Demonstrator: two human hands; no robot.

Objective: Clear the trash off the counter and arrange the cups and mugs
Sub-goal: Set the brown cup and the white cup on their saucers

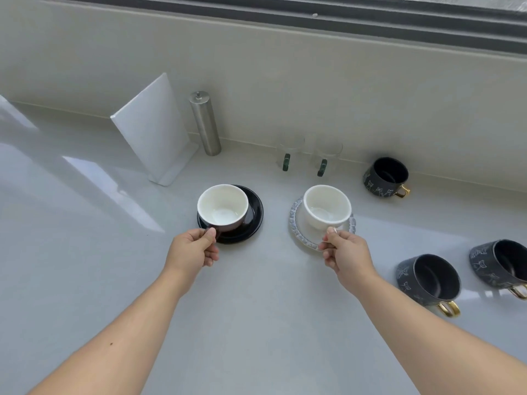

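Observation:
A dark cup with a white inside (222, 208) sits on a black saucer (255, 215) at the counter's middle. My left hand (194, 250) pinches its handle. To the right, a white cup (326, 206) rests on a clear patterned saucer (302, 238), and my right hand (345, 256) grips its handle. Two clear glass mugs with green handles (288, 155) (326, 158) stand by the back wall. One dark patterned mug with a gold handle (386, 176) stands at the back right, and two more (429, 280) (504, 265) stand near my right arm.
A white slanted stand (154, 129) and a steel cylinder (205, 124) stand at the back left by the wall. The pale counter (256, 309) runs toward me between my arms. A window ledge runs along the top.

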